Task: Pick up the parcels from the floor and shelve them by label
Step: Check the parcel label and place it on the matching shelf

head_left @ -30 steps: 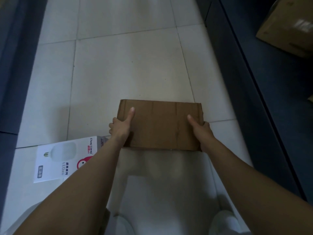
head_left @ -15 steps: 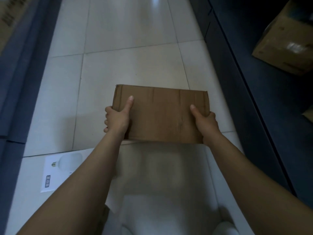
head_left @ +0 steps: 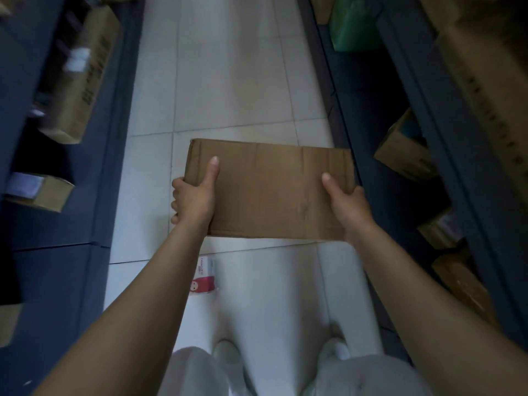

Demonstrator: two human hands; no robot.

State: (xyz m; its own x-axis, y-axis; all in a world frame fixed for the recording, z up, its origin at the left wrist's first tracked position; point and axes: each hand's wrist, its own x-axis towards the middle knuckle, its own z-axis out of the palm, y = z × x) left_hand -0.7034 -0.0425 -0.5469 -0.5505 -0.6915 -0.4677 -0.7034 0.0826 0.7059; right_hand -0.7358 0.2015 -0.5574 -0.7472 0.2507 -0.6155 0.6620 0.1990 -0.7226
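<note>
A flat brown cardboard parcel (head_left: 268,190) is held level in front of me, above the tiled floor. My left hand (head_left: 194,197) grips its left edge with the thumb lying on top. My right hand (head_left: 347,204) grips its right near corner, thumb on top as well. No label shows on the upper face. Below my left forearm, a white parcel with a red figure (head_left: 204,277) lies on the floor, mostly hidden by my arm.
Dark blue shelving runs along both sides of the narrow aisle. Left shelves hold a tall cardboard box (head_left: 83,72) and a small box (head_left: 37,191). Right shelves hold several cardboard boxes (head_left: 405,151) and a green bag (head_left: 353,24). My white shoes (head_left: 227,352) stand below.
The brown parcel has risen from near the floor as I stood up. The view has lifted, so shelves on both sides now show and the white parcel is mostly covered by my arm.
</note>
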